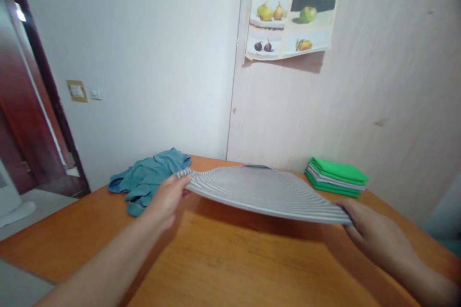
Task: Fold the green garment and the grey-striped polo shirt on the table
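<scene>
A grey-and-white striped garment (262,192) is stretched flat just above the orange wooden table (230,259). My left hand (167,199) pinches its left corner, fingers closed on the cloth. My right hand (374,235) grips the right corner, fingers curled under the edge. The cloth sags slightly between the two hands, and its far edge hides a dark thing behind it.
A crumpled teal garment (147,177) lies at the table's back left. A folded stack of green and grey cloths (336,176) sits at the back right by the wall. A fruit poster (291,26) hangs above. A dark door frame (39,105) stands to the left.
</scene>
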Tool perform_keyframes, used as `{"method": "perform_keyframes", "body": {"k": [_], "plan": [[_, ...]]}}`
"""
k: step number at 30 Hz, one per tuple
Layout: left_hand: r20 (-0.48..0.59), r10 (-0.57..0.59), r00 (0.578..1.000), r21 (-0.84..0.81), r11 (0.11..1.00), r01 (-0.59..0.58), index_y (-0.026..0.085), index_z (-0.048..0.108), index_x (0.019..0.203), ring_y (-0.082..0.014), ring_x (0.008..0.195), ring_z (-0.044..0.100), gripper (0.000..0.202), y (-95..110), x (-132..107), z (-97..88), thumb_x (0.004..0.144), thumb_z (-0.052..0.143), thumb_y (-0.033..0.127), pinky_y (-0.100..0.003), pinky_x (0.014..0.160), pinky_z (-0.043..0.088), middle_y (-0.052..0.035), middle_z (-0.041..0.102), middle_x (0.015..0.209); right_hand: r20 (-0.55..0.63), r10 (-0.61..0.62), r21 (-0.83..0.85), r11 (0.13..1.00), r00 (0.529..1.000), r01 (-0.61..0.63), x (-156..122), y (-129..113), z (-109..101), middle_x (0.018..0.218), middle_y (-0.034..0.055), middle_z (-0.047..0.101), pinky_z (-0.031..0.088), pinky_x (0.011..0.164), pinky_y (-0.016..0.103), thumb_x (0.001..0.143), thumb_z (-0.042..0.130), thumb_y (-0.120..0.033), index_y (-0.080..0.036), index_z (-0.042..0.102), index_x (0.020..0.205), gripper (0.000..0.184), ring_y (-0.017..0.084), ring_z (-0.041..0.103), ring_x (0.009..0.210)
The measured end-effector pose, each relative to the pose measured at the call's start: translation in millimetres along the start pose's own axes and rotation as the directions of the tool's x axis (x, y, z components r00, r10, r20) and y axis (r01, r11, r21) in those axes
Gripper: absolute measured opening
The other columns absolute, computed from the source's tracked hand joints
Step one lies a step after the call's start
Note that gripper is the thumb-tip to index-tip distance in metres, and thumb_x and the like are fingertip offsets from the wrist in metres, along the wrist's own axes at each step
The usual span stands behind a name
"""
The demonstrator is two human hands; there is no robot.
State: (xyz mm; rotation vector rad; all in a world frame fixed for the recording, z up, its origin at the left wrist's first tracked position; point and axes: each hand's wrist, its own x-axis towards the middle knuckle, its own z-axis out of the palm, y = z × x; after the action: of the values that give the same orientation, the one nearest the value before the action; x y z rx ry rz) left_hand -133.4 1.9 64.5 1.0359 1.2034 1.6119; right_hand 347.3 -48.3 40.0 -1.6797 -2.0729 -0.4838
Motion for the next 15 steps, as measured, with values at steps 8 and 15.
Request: {"method": "perform_keyframes", "body": {"k": [8, 15], "plan": [[0.067, -0.054, 0.996, 0.281, 0.959, 0.033, 0.021, 0.064, 0.08, -0.0222, 0.071, 0.062, 0.029, -48, -73, -42.8, 0.069, 0.071, 0.047, -0.029, 0.063, 0.046, -0.0011, 0.068, 0.074, 0.125, -0.081, 0.003, 0.997, 0.989, 0.082, -98, 3, 45, 0.123, 0.0101, 0.07, 0.056, 0.093, 0.041, 0.085, 0.05, -0.028, -0.024, 0.067, 0.119, 0.038, 0.028, 0.068, 0.111], [0.031, 0.049, 0.998, 0.4, 0.915, -0.057, 0.021, 0.056, 0.093, -0.0235, 0.073, 0.064, 0.036, -53, -79, -49.6, 0.067, 0.068, 0.044, -0.029, 0.063, 0.046, 0.0003, 0.066, 0.075, 0.116, -0.043, -0.031, 0.998, 0.992, 0.047, -109, 4, 31, 0.119, 0.0103, 0.071, 0.056, 0.093, 0.042, 0.084, 0.051, -0.027, -0.022, 0.068, 0.118, 0.038, 0.028, 0.069, 0.107]]}}
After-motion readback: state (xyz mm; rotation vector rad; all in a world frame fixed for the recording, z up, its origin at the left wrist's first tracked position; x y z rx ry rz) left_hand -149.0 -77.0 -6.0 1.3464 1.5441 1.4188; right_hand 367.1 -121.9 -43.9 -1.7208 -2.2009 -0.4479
